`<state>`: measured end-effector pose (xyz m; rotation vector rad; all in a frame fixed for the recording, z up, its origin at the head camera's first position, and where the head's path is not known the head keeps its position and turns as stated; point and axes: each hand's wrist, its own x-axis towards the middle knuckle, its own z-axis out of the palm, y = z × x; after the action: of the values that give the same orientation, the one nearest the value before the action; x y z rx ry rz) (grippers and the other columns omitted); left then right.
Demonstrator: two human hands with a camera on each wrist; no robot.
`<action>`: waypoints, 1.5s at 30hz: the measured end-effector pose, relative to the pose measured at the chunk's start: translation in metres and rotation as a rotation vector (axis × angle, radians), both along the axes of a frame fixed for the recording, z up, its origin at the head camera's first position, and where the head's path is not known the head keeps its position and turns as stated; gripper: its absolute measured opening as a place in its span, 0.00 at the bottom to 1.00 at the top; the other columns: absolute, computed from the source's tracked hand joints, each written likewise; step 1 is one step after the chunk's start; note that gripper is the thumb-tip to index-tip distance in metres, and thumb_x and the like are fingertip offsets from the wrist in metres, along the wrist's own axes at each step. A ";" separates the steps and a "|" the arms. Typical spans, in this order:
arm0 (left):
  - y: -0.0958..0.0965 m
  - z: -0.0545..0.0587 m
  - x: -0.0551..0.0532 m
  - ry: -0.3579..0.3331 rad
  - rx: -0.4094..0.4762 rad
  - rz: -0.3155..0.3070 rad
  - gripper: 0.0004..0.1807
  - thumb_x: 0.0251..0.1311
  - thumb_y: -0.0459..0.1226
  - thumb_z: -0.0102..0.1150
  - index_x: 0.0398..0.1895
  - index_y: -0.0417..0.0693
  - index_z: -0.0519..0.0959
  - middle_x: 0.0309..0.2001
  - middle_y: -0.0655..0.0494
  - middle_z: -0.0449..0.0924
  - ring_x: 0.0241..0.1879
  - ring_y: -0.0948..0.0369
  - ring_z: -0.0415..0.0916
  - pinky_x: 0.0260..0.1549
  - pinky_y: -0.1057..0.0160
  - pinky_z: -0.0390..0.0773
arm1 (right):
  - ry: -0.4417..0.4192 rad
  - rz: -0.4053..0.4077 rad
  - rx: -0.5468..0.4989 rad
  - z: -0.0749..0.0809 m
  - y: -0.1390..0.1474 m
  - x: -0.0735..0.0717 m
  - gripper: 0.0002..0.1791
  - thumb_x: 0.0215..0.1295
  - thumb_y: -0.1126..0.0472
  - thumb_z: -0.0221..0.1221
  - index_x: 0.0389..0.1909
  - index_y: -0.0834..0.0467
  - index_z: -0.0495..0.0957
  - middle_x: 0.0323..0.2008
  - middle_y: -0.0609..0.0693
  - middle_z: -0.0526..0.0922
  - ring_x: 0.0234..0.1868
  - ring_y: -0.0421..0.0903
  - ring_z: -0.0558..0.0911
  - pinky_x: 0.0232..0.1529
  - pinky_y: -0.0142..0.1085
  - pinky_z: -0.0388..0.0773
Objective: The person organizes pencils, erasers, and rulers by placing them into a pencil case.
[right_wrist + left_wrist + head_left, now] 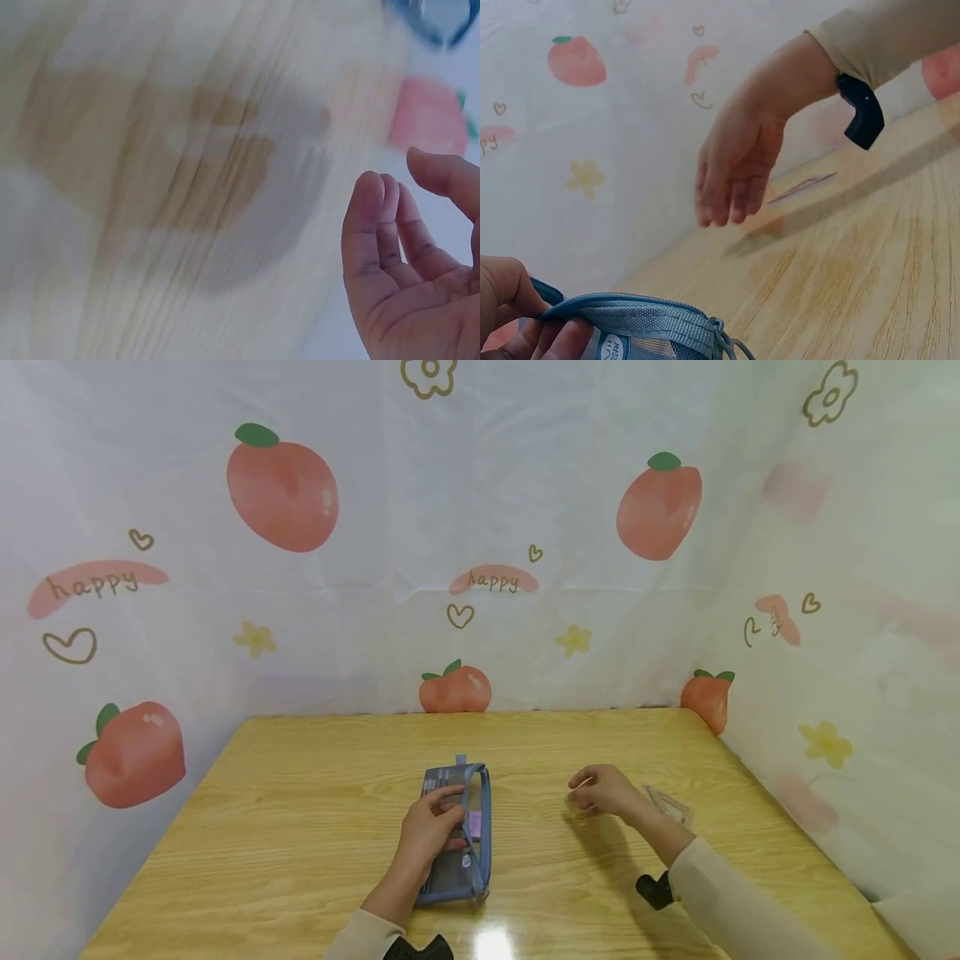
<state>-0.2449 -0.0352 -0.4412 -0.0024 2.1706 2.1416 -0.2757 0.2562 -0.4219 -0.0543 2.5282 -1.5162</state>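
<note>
A blue mesh zip pouch [453, 887], like a pencil case, lies on the wooden table with its zip side gaping on the right. Inside the opening shows a small purple item [476, 825]. My left hand [429, 833] pinches the pouch's zip edge; in the left wrist view its fingers [566, 341] curl over the blue rim [641, 304]. Off to the right, my right hand [606, 792] hovers above the table, fingers loosely bent, holding nothing. In the right wrist view thumb and fingers [364, 217] stand apart. Behind that wrist lies a flat, clear triangular piece, perhaps a set square [669, 807].
The wooden table [315, 802] reaches back to a white curtain [525, 485] printed with peaches, which also hangs along the left and right sides. A black wrist device [656, 890] sits on the right sleeve, another [420, 948] on the left.
</note>
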 end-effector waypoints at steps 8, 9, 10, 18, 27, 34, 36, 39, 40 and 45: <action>0.001 -0.001 -0.001 -0.001 -0.003 0.000 0.26 0.47 0.29 0.53 0.54 0.42 0.73 0.36 0.47 0.76 0.31 0.55 0.76 0.22 0.59 0.81 | 0.015 -0.102 0.257 0.010 0.080 0.005 0.18 0.54 0.65 0.58 0.42 0.73 0.71 0.27 0.57 0.76 0.22 0.46 0.72 0.24 0.41 0.75; 0.001 -0.002 -0.001 0.000 -0.005 0.001 0.26 0.47 0.30 0.53 0.54 0.42 0.73 0.36 0.47 0.76 0.30 0.55 0.76 0.22 0.59 0.81 | 0.018 -0.111 0.318 0.011 0.088 0.006 0.19 0.53 0.64 0.59 0.42 0.74 0.72 0.28 0.59 0.77 0.23 0.47 0.72 0.24 0.40 0.75; 0.001 -0.002 -0.001 0.000 -0.006 0.002 0.26 0.47 0.30 0.53 0.54 0.42 0.73 0.37 0.47 0.76 0.30 0.55 0.76 0.22 0.59 0.81 | 0.023 -0.112 0.387 0.012 0.095 0.008 0.21 0.52 0.63 0.60 0.42 0.75 0.71 0.30 0.60 0.77 0.25 0.49 0.74 0.25 0.41 0.75; 0.000 -0.003 -0.001 -0.005 -0.006 0.004 0.26 0.46 0.30 0.53 0.54 0.41 0.72 0.37 0.46 0.75 0.28 0.57 0.75 0.22 0.59 0.81 | 0.004 -0.165 0.628 0.005 0.121 0.014 0.27 0.45 0.57 0.64 0.38 0.76 0.71 0.34 0.65 0.75 0.29 0.55 0.74 0.28 0.43 0.76; -0.001 -0.001 -0.001 0.003 0.005 -0.001 0.26 0.48 0.30 0.53 0.55 0.42 0.72 0.38 0.45 0.75 0.32 0.53 0.75 0.23 0.59 0.81 | 0.043 -0.176 0.557 -0.004 0.127 0.010 0.20 0.44 0.59 0.65 0.07 0.53 0.63 0.07 0.42 0.58 0.10 0.38 0.59 0.12 0.28 0.58; 0.000 -0.001 -0.001 0.004 0.000 0.003 0.25 0.48 0.30 0.53 0.55 0.42 0.72 0.36 0.47 0.75 0.31 0.54 0.75 0.23 0.59 0.81 | 0.056 -0.184 0.540 -0.007 0.130 0.012 0.20 0.43 0.58 0.65 0.06 0.52 0.63 0.07 0.41 0.58 0.10 0.37 0.57 0.12 0.28 0.57; 0.000 -0.001 -0.002 0.003 -0.001 0.006 0.25 0.48 0.30 0.53 0.54 0.42 0.72 0.36 0.48 0.75 0.31 0.55 0.75 0.23 0.59 0.81 | 0.051 -0.191 0.532 -0.007 0.130 0.011 0.22 0.43 0.58 0.66 0.06 0.51 0.61 0.07 0.41 0.56 0.10 0.37 0.56 0.12 0.28 0.56; 0.000 -0.001 -0.002 0.001 -0.001 0.007 0.25 0.48 0.30 0.53 0.54 0.42 0.73 0.35 0.48 0.75 0.31 0.55 0.75 0.23 0.59 0.81 | 0.031 -0.220 0.506 -0.008 0.129 0.010 0.22 0.41 0.59 0.67 0.06 0.50 0.61 0.07 0.41 0.56 0.10 0.36 0.55 0.12 0.28 0.56; 0.000 -0.001 -0.002 0.001 -0.002 0.007 0.25 0.48 0.30 0.53 0.54 0.42 0.73 0.35 0.48 0.75 0.31 0.55 0.75 0.23 0.59 0.81 | 0.022 -0.228 0.489 -0.008 0.129 0.010 0.22 0.40 0.59 0.67 0.07 0.51 0.60 0.07 0.41 0.56 0.10 0.36 0.55 0.11 0.28 0.56; 0.000 0.000 -0.001 -0.007 -0.004 0.005 0.25 0.48 0.30 0.53 0.55 0.43 0.72 0.36 0.48 0.75 0.33 0.54 0.74 0.23 0.59 0.81 | -0.031 -0.245 0.367 -0.008 0.131 0.010 0.21 0.42 0.64 0.65 0.09 0.52 0.60 0.09 0.42 0.57 0.10 0.37 0.55 0.11 0.28 0.56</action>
<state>-0.2458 -0.0349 -0.4415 -0.0158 2.1733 2.1365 -0.2652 0.3872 -0.4300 0.3388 2.8239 -1.0858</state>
